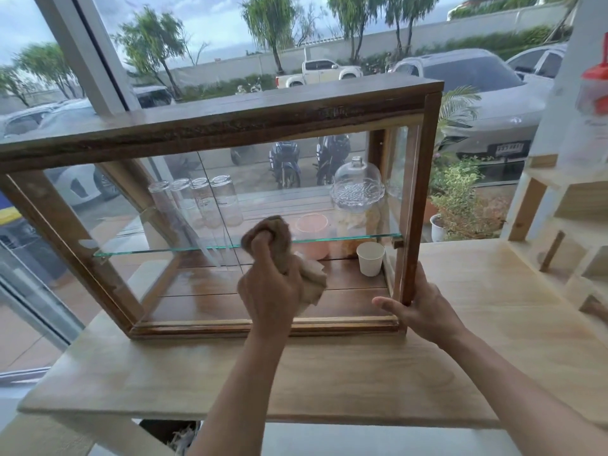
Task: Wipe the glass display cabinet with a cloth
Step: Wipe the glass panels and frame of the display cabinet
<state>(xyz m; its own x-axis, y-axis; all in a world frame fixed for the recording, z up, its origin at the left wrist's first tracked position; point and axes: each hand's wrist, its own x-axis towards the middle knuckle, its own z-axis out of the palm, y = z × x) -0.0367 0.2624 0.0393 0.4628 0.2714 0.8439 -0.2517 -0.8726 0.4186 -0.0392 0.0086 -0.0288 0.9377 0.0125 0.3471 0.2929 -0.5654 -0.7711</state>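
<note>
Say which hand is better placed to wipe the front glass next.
Left. The left hand grips the crumpled brown cloth against the front pane of the wood-framed glass display cabinet; the right hand holds its right wooden corner post, with no cloth.

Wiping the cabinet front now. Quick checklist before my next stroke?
1. Cloth gripped in left hand: ok.
2. Cloth over the front pane, not the frame: ok.
3. Cloth pressing firmly on the pane: cannot tell.
4. Right hand holding the cabinet by its right front post: ok.
5. Cabinet base flat on the table: ok.
6. Glasses and paper cup inside upright: ok.
</note>
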